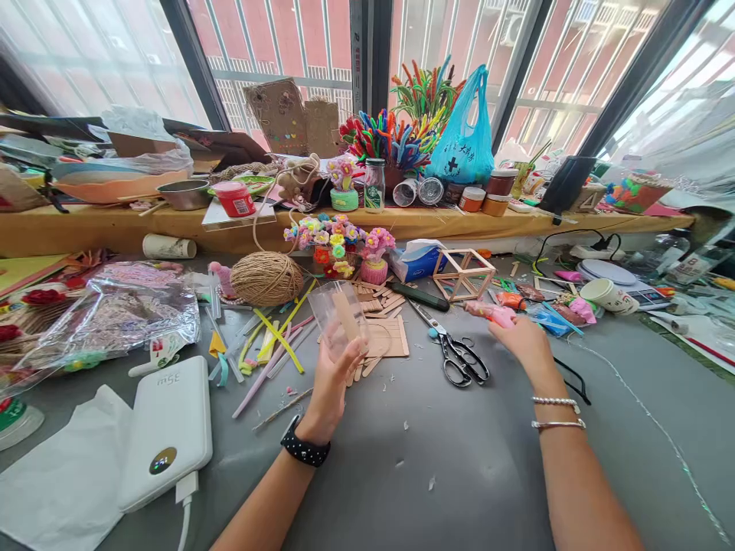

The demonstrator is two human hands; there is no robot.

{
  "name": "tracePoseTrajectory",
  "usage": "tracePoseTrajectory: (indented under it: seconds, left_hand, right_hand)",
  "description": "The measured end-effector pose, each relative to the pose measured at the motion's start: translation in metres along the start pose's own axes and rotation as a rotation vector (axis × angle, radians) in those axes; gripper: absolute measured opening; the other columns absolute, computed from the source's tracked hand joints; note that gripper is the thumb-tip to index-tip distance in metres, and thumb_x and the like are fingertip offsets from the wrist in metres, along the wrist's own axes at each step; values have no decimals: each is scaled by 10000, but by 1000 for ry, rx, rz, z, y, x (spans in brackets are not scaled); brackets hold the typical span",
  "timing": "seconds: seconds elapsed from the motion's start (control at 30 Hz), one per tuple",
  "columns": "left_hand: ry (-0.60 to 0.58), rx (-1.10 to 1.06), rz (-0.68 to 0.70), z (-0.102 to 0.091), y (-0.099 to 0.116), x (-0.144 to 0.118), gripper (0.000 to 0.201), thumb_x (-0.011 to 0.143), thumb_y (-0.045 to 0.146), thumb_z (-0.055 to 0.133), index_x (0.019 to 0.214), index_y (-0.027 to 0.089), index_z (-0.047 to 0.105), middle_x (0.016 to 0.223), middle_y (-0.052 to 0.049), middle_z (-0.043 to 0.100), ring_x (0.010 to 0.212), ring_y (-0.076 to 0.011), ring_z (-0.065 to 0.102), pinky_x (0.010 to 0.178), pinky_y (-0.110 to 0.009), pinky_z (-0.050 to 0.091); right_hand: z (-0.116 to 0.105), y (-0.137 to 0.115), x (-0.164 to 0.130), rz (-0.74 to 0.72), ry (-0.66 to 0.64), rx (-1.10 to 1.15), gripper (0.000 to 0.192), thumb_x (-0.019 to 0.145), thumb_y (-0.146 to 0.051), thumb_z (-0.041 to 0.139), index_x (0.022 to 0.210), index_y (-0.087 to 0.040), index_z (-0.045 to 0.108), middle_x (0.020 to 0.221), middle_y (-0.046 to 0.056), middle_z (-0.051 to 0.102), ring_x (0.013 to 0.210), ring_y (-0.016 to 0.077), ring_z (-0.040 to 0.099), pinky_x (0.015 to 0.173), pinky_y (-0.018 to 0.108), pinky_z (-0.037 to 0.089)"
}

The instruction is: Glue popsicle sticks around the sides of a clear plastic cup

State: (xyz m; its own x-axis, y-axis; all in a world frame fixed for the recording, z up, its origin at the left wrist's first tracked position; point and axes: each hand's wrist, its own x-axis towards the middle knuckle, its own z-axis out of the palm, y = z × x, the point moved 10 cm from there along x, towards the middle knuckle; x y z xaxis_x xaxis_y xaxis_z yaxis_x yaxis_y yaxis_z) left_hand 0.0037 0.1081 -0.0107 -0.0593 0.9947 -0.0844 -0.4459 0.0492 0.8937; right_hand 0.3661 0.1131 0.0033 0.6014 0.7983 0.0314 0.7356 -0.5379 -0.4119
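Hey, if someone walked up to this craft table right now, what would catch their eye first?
Probably the left hand holding up a clear plastic cup with a flat wooden stick at mid-table, while the right hand grips a pink glue gun. Behind them, a bright bunch of multicoloured pipe cleaners stands on the window ledge, and a round ball of tan twine sits left of centre.

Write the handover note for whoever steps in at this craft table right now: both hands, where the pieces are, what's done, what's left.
Left hand: holds a clear plastic cup up off the table, a wooden craft stick against it.
Right hand: grips a pink glue gun low over the table.
Between the hands: scissors lying open, a flat panel of glued sticks and loose sticks. Behind: ball of twine, wooden cube frame.
Done: panel and cube frame assembled.
Left: whether glue is on the stick cannot be told.
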Motion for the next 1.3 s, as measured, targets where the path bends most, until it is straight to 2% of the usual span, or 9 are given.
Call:
tracePoseTrajectory:
  seconds: [0.2,0.27,0.33,0.47,0.63,0.8,0.97,1.13,1.3]
  left_hand:
    - [-136,-34,-67,13,-9,-1,717,643,343,709,1267,217,378,1139,-94,579,907,-202,621,862,-352,456]
    - [-235,-60,-120,21,-14,-3,668,652,404,693,1230,195,432,1144,-107,578,885,-203,624,818,-341,484]
    - [-317,-74,-204,28,-21,-6,623,656,497,657,1156,157,505,1129,-127,588,834,-200,631,725,-307,512]
    - [-407,-20,-394,33,-37,-15,693,659,624,564,1090,82,543,846,-127,668,647,-166,631,560,-246,500]
    - [-454,77,-471,34,-46,-19,680,691,665,476,1005,69,572,685,-99,661,568,-152,629,511,-218,497]
    - [-379,166,-525,29,-54,-17,691,730,663,416,1044,59,534,746,-128,668,633,-179,663,533,-220,517]
    - [-258,307,-383,20,-49,-10,684,736,667,393,1209,173,372,953,-111,651,661,-187,677,543,-253,535]
    - [-174,586,-185,8,-36,-4,638,768,658,313,1204,193,358,874,-61,630,498,-126,611,496,-263,504]
    - [-10,1067,354,6,21,-6,455,856,516,289,990,161,540,936,-79,596,592,-135,564,638,-314,480]
  right_hand:
    - [-9,-33,-22,-31,1,397,395,710,-505,472,921,-177,534,602,-3,572,492,128,531,434,228,398]
    - [8,-49,-34,-8,-168,876,334,621,-460,607,796,-186,531,494,-54,472,409,86,428,355,190,313]
    - [31,-76,-52,16,-469,1254,305,544,-366,698,712,-183,521,509,-65,460,401,53,385,344,168,288]
    - [41,-106,-77,-14,-701,1466,284,534,-338,713,612,-168,499,549,-62,459,419,26,372,359,145,305]
    - [45,-115,-93,29,-856,1590,205,576,-274,680,671,-173,529,886,40,651,451,29,446,336,139,294]
    - [55,-114,-98,34,-869,1409,239,615,-323,642,778,-154,602,545,-2,588,400,44,426,314,129,254]
    - [62,-112,-94,59,-779,1314,194,577,-294,672,649,-137,583,435,-26,527,367,35,399,316,126,259]
    - [70,-107,-89,117,-720,1335,170,594,-274,667,607,-147,555,468,-27,546,395,39,457,327,119,302]
    - [75,-102,-86,163,-690,1342,179,597,-258,688,600,-137,556,471,-13,559,403,54,491,322,127,328]
